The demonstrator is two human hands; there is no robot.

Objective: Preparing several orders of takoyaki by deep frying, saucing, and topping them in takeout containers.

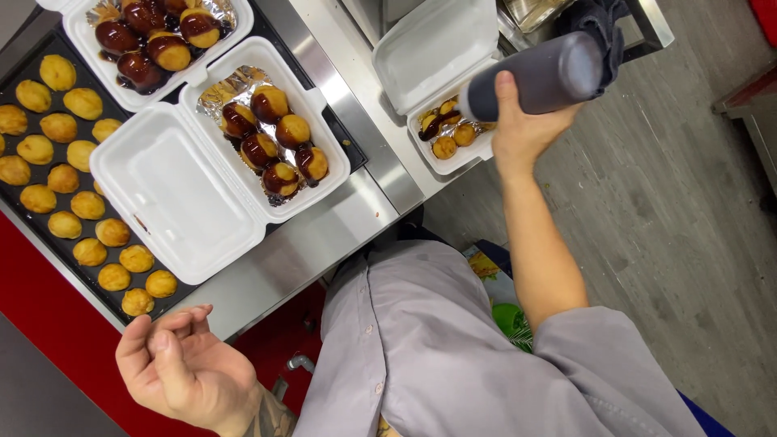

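My right hand (pixel 522 129) grips a dark squeeze bottle (pixel 541 77), tipped with its nozzle down over a white foam box (pixel 433 48) that holds several fried dough balls (pixel 453 137), some streaked with dark sauce. My left hand (pixel 182 364) hangs low at the counter's near edge, palm up, fingers loosely curled, holding nothing. Just beyond it lies an open foam box (pixel 174 190) lined with foil, filled with sauce-covered balls (pixel 275 137).
A black griddle tray (pixel 182 291) at left carries several golden balls (pixel 61 129) in rows. Another foam box (pixel 81 32) of sauced balls sits at the top left. The steel counter (pixel 324 235) runs diagonally; grey floor lies to the right.
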